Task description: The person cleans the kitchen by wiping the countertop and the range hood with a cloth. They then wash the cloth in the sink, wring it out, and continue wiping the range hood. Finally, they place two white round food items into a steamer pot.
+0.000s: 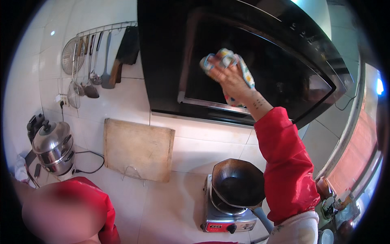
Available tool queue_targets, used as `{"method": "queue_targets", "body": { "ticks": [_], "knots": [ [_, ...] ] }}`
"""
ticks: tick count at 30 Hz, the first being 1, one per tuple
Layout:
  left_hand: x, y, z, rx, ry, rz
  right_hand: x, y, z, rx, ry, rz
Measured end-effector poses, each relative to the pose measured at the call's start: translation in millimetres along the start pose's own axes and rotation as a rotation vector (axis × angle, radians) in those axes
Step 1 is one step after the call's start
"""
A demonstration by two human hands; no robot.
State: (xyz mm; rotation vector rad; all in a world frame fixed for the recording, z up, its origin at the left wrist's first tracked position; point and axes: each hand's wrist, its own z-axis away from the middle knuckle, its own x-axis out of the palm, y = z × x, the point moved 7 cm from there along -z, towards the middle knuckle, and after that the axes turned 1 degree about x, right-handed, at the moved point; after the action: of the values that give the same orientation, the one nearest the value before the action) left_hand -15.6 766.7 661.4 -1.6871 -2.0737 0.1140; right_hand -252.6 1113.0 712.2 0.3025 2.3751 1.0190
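My right hand (233, 80), in a red sleeve, holds a patterned multicoloured cloth (247, 73) flat against the black panel of a range hood (274, 70). The cloth bunches around the fingers, and part of it hangs below the palm. A metal-coloured frame (210, 105) borders the panel beneath the wrist. At the lower left, another red sleeve (111, 210) shows beside a large blurred patch. That blur hides whatever is there, so my left hand cannot be made out.
Under my right arm, a dark wok (236, 183) rests on a portable gas stove (228, 224). A wooden cutting board (138, 149) leans on the tiled wall. To the left stands a steel steamer pot (53, 146). Ladles and spatulas (106, 73) hang from a rail (105, 29).
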Motion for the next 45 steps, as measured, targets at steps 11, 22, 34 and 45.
{"method": "queue_targets", "body": {
  "ticks": [11,22,34,45],
  "knots": [
    [177.0,-51.0,4.4,0.231,-0.491,-0.213,-21.8,139.6,114.0,0.483,0.345,0.348],
    [275.2,-63.9,20.6,0.478,-0.501,-0.370,-19.1,43.5,1.8,0.014,0.323,0.038],
    [349.3,-133.2,65.8,0.503,-1.100,-0.708,36.8,302.9,324.6,1.247,0.681,-0.150],
    [337.6,-137.3,65.2,0.499,-1.085,-0.665,57.9,74.0,66.3,0.553,0.033,0.316]
  ]
}}
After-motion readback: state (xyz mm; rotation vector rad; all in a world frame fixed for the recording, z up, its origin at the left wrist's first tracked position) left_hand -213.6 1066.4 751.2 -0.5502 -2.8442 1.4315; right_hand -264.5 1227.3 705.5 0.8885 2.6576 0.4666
